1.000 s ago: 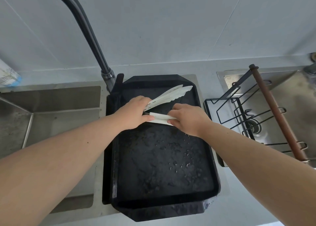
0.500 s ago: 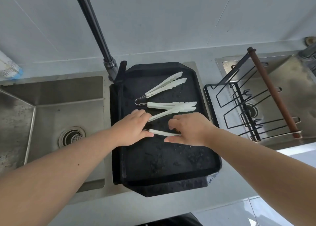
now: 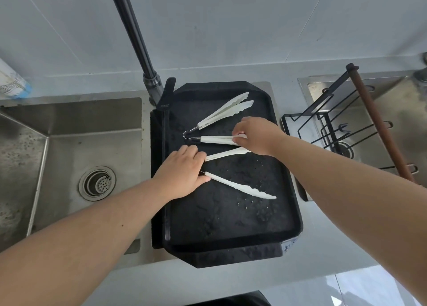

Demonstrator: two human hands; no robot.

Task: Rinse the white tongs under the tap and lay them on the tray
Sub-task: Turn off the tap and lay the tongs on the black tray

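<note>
A black tray (image 3: 286,222) sits beside the sink, wet with droplets. Three pairs of white tongs lie on it. The far tongs (image 3: 221,111) lie alone, nearly closed. My right hand (image 3: 256,135) pinches the tip end of the middle tongs (image 3: 217,139), whose wire ring points left. The nearest tongs (image 3: 240,186) are spread wide, one arm angled up and one lying towards the front right. My left hand (image 3: 182,171) covers their hinge end, thumb on the lower arm and fingers on the upper arm.
A dark tap (image 3: 138,39) rises at the tray's back left corner. A steel sink (image 3: 69,143) with a drain (image 3: 97,183) lies to the left. A black wire rack (image 3: 323,130) with a brown bar (image 3: 381,125) stands on the right.
My right hand left the nearest tongs and moved up to the middle pair. The nearest tongs now lie spread open on the tray. My left hand stayed at their hinge.
</note>
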